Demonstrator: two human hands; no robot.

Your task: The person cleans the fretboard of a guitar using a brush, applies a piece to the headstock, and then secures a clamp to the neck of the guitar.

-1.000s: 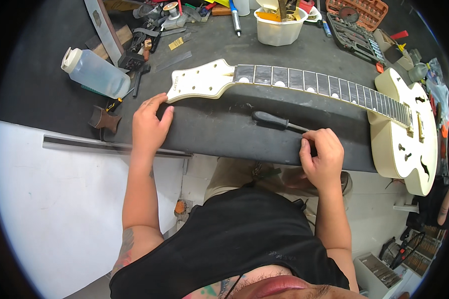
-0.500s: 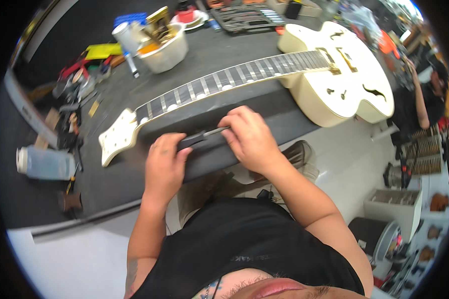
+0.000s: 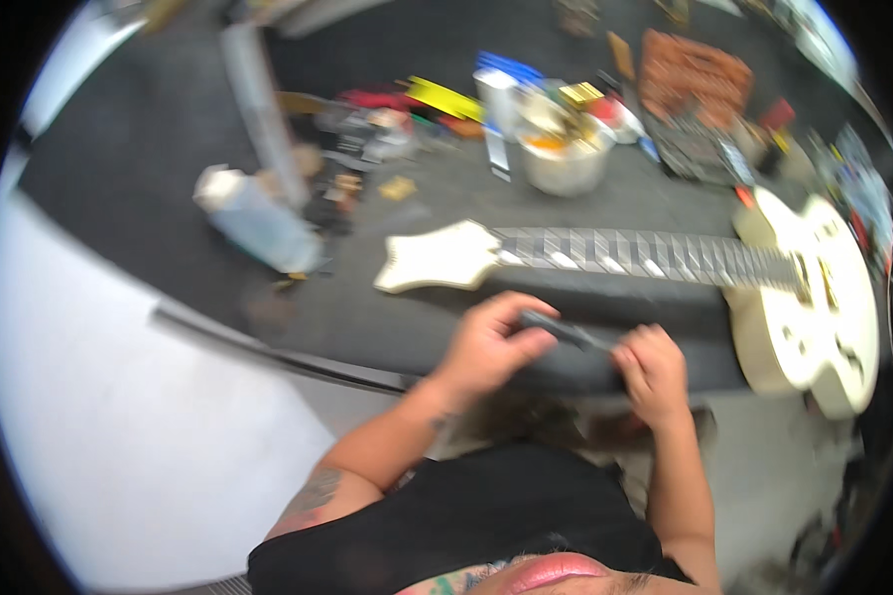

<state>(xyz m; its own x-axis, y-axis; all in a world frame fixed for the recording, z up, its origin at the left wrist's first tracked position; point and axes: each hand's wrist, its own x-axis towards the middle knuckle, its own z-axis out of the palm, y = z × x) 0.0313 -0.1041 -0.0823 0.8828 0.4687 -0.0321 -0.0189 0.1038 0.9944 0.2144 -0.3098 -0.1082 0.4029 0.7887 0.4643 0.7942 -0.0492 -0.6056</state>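
Observation:
My left hand (image 3: 488, 345) is closed round the dark handle of a slim tool (image 3: 558, 329), whose exact kind is blurred. The tool's thin grey end points toward my right hand (image 3: 655, 369), whose curled fingers pinch it at the tip. Both hands are over the front edge of the bench, just in front of a cream hollow-body guitar (image 3: 655, 258). The guitar lies face up, its headstock to the left and its body to the right. Slanted light markings show along its dark fretboard.
Behind the neck stands a white tub (image 3: 566, 171) of small parts. A brown tool case (image 3: 695, 79) lies open at the back right. Left of the headstock are a translucent bottle (image 3: 263, 223) and a cluttered pile of tools (image 3: 367, 134). A yellow strip (image 3: 445, 97) lies near them.
My view has swung left, so the bench and guitar sit further right in the picture. Both hands still hold the tool between them. Motion blurs the scene.

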